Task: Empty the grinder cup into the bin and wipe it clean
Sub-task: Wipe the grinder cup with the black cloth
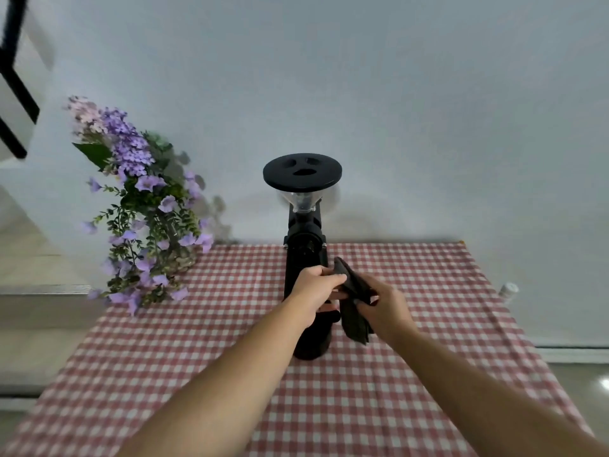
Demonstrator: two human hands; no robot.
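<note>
Grinder cup: not clearly visible; something is hidden inside my left hand (314, 291), curled shut in front of the tall black coffee grinder (304, 258) on the red-and-white checked tablecloth (197, 357). My right hand (384, 308) pinches a dark crumpled cloth (354, 305), pressed against the left fingers. Both forearms reach forward, converging.

purple flowers (141, 206) on checked tablecloth (230, 341)

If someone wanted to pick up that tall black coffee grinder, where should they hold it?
Probably around the narrow black column of the coffee grinder, fingers wrapping it from the front. The wide lid and clear hopper on top look loose and top-heavy, so gripping there seems risky.
</note>
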